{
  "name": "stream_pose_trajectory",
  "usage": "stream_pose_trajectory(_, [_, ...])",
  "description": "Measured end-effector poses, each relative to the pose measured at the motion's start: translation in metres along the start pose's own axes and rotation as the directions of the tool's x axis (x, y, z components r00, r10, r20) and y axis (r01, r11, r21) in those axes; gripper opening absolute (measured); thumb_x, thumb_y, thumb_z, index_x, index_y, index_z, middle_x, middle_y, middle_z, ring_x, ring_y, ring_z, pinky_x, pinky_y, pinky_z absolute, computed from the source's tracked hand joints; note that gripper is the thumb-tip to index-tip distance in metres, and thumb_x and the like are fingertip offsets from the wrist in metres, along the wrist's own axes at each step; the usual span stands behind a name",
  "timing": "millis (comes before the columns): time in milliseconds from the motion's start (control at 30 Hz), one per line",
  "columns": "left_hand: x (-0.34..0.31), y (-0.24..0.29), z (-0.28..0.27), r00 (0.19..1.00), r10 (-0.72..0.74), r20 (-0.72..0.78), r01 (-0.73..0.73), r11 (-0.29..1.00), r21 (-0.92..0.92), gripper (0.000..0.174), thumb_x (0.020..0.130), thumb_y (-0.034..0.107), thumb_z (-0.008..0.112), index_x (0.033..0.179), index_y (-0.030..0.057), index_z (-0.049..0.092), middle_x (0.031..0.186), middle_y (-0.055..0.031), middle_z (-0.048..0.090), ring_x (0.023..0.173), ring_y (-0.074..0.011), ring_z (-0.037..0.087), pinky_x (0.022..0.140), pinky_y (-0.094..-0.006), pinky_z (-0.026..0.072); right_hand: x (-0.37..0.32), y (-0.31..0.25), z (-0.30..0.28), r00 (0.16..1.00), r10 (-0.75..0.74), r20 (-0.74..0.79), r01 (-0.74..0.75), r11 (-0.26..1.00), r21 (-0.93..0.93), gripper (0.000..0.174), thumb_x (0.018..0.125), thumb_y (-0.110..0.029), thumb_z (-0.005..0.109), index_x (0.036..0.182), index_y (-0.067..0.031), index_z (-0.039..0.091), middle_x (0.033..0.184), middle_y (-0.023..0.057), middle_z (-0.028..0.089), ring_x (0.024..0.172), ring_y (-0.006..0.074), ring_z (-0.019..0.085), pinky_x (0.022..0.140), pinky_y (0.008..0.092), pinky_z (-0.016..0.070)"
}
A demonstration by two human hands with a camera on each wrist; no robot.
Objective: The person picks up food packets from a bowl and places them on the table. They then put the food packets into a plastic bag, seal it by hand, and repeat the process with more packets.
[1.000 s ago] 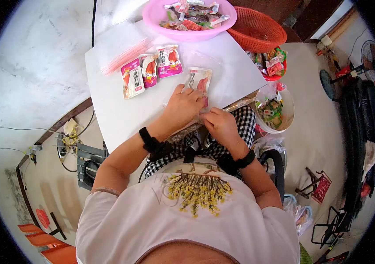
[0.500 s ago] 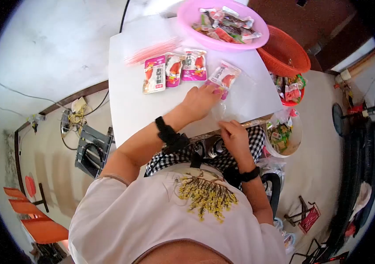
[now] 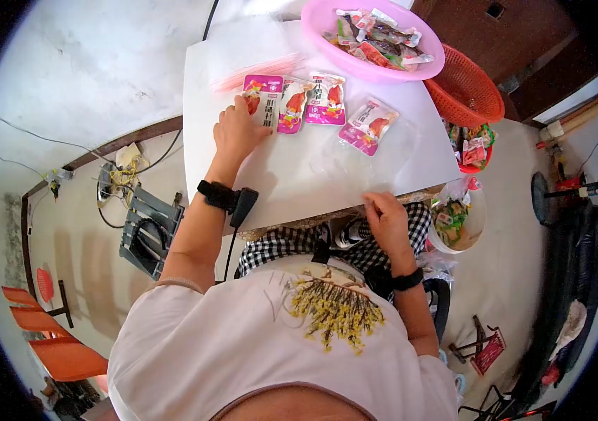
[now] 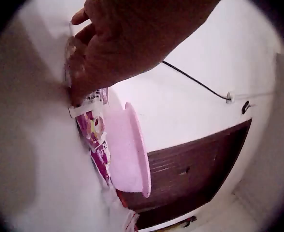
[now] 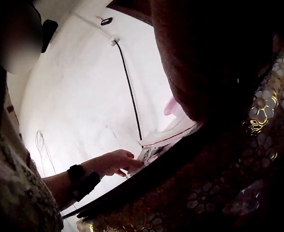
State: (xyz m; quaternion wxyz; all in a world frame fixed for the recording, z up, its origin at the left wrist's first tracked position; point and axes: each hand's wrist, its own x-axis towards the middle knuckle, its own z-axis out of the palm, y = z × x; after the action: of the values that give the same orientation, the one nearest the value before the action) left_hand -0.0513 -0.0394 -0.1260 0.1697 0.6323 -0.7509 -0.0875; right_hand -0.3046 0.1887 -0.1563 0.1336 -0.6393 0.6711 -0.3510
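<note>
At the left end of a row of snack packets on the table, my left hand [image 3: 238,135] grips a white-and-magenta packet [image 3: 269,105] by its sides. Two similar packets [image 3: 293,105] [image 3: 327,98] lie beside it. The left wrist view shows thumb and fingers [image 4: 84,87] low over the tabletop at that packet. Near the table's front edge my right hand [image 3: 388,219] pinches the edge of a clear plastic bag [image 3: 337,160]. Another packet [image 3: 369,126] lies within the bag's outline. A red line runs along the bag [image 5: 173,136] in the right wrist view.
A sheaf of clear bags with pink edges [image 3: 260,70] lies behind the row. A pink basin [image 3: 316,42] full of wrapped snacks stands at the back right, beside a red basket [image 3: 485,105]. A white bucket [image 3: 478,228] stands on the floor to the right.
My left hand has let go of the packet by the bag and moved left to the packet row. My right hand stays at the bag's edge. The head view has shifted.
</note>
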Motion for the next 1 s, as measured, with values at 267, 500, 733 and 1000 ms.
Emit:
stream_pose_trajectory(267, [0.000,-0.032,0.012,0.935,-0.123,0.332,0.341,0.565,-0.751,0.035,0.075,0.013,0.073,0.104,0.0001,0.060,0.082,-0.0062,0.067,0.069,-0.0153,0.062,0.059,-0.0302,0.0495,-0.001,-0.004,-0.003,0.999,-0.020,0.032,0.020,1.000,-0.015,0.018,0.083,-0.008,0.063,0.100,-0.0019,0.065,0.091,0.0169,0.064,0.083,0.0347,0.062,0.072,0.0406,0.0507])
stream_pose_trajectory(500, [-0.034,-0.038,-0.002,0.917,-0.030,0.397,0.380,0.360,-0.852,0.020,0.087,0.013,0.064,0.104,0.0039,0.061,0.086,-0.0040,0.066,0.066,-0.0092,0.057,0.056,-0.0245,0.0458,-0.002,-0.007,-0.001,0.999,-0.014,0.045,0.016,0.999,-0.046,0.019,0.083,-0.009,0.063,0.101,-0.0024,0.065,0.092,0.0163,0.064,0.083,0.0345,0.062,0.072,0.0399,0.0504])
stream_pose_trajectory(733, [-0.093,-0.026,-0.025,0.679,0.253,0.689,0.598,0.355,-0.719,0.032,0.097,0.027,0.055,0.116,0.0016,0.057,0.094,-0.0100,0.068,0.066,-0.0167,0.063,0.059,-0.0274,0.0533,-0.003,-0.008,0.001,0.998,0.023,0.055,-0.023,1.000,-0.010,0.020,0.083,-0.010,0.063,0.102,-0.0030,0.064,0.089,0.0154,0.062,0.080,0.0338,0.061,0.070,0.0404,0.0496])
stream_pose_trajectory(1000, [-0.064,-0.027,-0.029,0.953,0.304,0.014,-0.301,0.934,0.192,0.062,0.066,0.029,0.078,0.116,0.0025,0.053,0.109,-0.0163,0.061,0.102,-0.0339,0.058,0.076,-0.0446,0.0497,-0.007,-0.005,0.004,1.000,-0.007,0.005,0.008,0.999,-0.045,0.019,0.084,-0.009,0.062,0.103,-0.0033,0.064,0.088,0.0149,0.062,0.079,0.0329,0.062,0.070,0.0402,0.0497])
